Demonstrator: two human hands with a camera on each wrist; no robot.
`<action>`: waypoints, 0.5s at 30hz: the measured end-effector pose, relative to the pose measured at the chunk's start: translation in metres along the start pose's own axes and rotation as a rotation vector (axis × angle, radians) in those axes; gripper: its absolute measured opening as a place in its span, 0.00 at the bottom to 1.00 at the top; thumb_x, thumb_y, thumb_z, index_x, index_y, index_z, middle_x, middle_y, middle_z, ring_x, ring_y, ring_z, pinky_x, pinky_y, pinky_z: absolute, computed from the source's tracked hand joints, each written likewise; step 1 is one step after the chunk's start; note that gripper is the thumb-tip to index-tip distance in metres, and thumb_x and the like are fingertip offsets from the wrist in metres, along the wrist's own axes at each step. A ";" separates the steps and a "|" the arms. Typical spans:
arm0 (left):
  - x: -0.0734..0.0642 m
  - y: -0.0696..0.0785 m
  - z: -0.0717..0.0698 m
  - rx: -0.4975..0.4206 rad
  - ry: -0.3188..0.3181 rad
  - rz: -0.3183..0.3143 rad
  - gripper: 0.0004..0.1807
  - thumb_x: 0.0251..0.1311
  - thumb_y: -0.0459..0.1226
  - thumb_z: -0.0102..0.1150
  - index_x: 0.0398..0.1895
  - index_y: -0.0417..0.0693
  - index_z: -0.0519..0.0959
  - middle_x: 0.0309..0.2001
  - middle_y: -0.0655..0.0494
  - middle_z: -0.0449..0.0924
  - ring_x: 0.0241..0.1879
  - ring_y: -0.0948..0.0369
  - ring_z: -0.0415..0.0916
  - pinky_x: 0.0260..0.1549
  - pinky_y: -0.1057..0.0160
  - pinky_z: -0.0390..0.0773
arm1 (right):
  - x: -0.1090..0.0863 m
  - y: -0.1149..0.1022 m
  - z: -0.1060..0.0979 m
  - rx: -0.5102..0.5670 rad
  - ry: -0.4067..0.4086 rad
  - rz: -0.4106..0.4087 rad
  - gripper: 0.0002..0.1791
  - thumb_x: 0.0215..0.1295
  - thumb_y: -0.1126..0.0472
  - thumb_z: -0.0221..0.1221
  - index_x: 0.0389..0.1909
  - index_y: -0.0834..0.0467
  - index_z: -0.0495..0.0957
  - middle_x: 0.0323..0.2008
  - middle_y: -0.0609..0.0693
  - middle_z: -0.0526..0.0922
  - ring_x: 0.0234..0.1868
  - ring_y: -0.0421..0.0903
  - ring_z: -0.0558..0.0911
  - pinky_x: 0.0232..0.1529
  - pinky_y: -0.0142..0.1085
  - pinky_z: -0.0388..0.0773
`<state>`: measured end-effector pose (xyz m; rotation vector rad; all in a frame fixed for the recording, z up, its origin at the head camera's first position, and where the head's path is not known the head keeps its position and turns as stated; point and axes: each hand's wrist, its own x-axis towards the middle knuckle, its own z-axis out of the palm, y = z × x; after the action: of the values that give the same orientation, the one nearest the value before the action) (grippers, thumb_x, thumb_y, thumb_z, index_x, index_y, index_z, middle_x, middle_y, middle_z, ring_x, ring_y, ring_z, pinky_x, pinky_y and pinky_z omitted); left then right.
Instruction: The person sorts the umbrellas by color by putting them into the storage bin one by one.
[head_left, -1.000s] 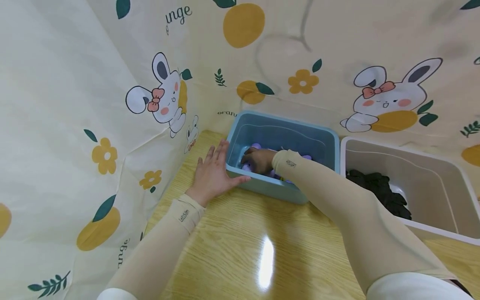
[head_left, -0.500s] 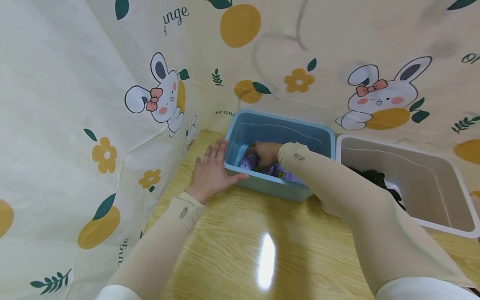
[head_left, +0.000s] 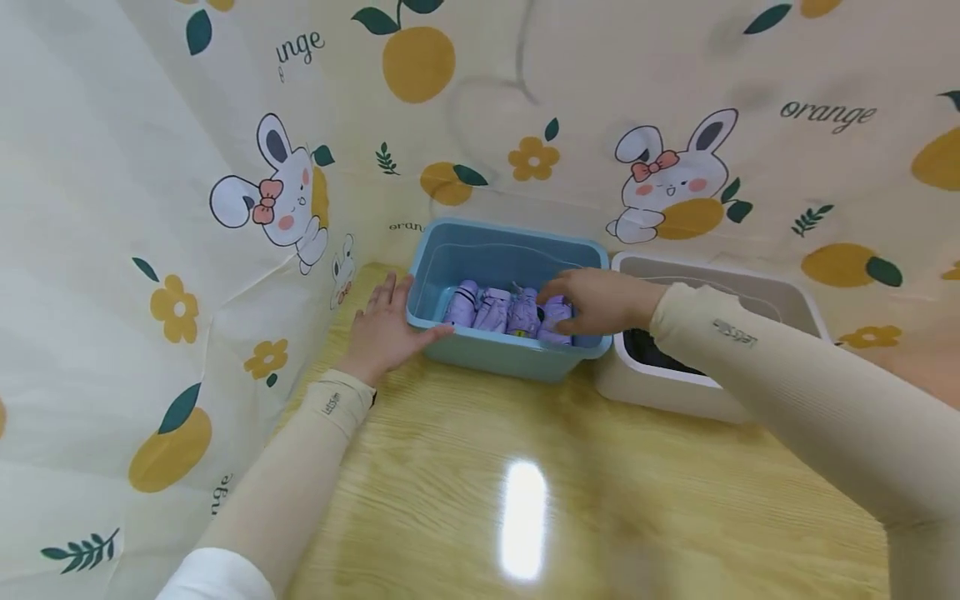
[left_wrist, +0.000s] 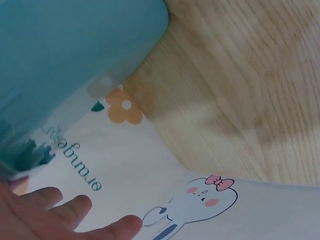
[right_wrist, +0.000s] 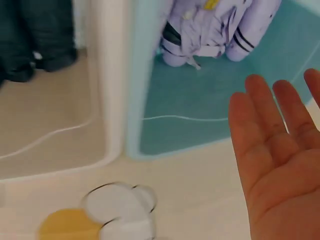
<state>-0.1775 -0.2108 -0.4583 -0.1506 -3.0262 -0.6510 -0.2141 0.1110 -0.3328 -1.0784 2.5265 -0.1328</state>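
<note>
Several lilac folded umbrellas (head_left: 492,310) lie side by side in the blue bin (head_left: 487,358). Flat and spread, my left hand (head_left: 382,333) rests against the bin's left rim, its thumb along the front edge. My right hand (head_left: 600,300) is over the bin's right end, fingertips close to the rightmost umbrella. In the right wrist view the right hand (right_wrist: 280,165) has straight fingers and holds nothing, with the umbrellas (right_wrist: 205,25) beyond. The left wrist view catches only some fingers (left_wrist: 75,212) of the left hand beside the bin wall (left_wrist: 75,45).
A beige bin (head_left: 667,396) stands close to the blue bin's right side, partly hidden by my right forearm. Dark, elongated bundles (right_wrist: 40,35) lie inside it. Behind both bins rises a printed cloth (head_left: 555,200), and the wooden table (head_left: 420,483) extends in front.
My right hand has moved from the blue bin's left part to its right end, uncovering the row of umbrellas. The head view has turned right; the left hand stays at the rim.
</note>
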 end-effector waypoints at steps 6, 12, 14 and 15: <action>0.012 -0.022 -0.011 0.013 0.002 0.016 0.64 0.50 0.81 0.42 0.78 0.45 0.54 0.78 0.39 0.42 0.75 0.40 0.46 0.59 0.31 0.62 | -0.058 -0.013 0.013 -0.034 0.138 -0.002 0.23 0.62 0.58 0.67 0.58 0.56 0.79 0.55 0.52 0.79 0.37 0.44 0.81 0.39 0.44 0.81; -0.016 -0.034 -0.018 0.075 0.015 0.084 0.63 0.56 0.76 0.45 0.79 0.39 0.47 0.80 0.45 0.35 0.76 0.41 0.40 0.65 0.31 0.51 | -0.112 -0.017 0.071 -0.035 0.281 0.100 0.35 0.63 0.44 0.66 0.68 0.55 0.71 0.66 0.58 0.70 0.51 0.53 0.82 0.39 0.46 0.82; -0.031 -0.037 -0.018 0.090 0.069 0.138 0.61 0.56 0.74 0.50 0.79 0.40 0.48 0.80 0.44 0.37 0.75 0.40 0.43 0.65 0.32 0.53 | -0.130 -0.015 0.095 -0.021 0.323 0.151 0.41 0.63 0.38 0.64 0.71 0.55 0.68 0.70 0.60 0.65 0.57 0.59 0.78 0.41 0.50 0.82; -0.039 -0.039 -0.017 0.090 0.102 0.165 0.60 0.56 0.72 0.53 0.79 0.40 0.49 0.79 0.43 0.39 0.75 0.39 0.45 0.64 0.32 0.54 | -0.139 -0.013 0.107 -0.010 0.348 0.176 0.43 0.61 0.36 0.64 0.72 0.54 0.66 0.71 0.60 0.63 0.59 0.61 0.76 0.43 0.53 0.81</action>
<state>-0.1422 -0.2569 -0.4608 -0.3472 -2.8983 -0.4931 -0.0767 0.2071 -0.3843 -0.8944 2.9206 -0.2817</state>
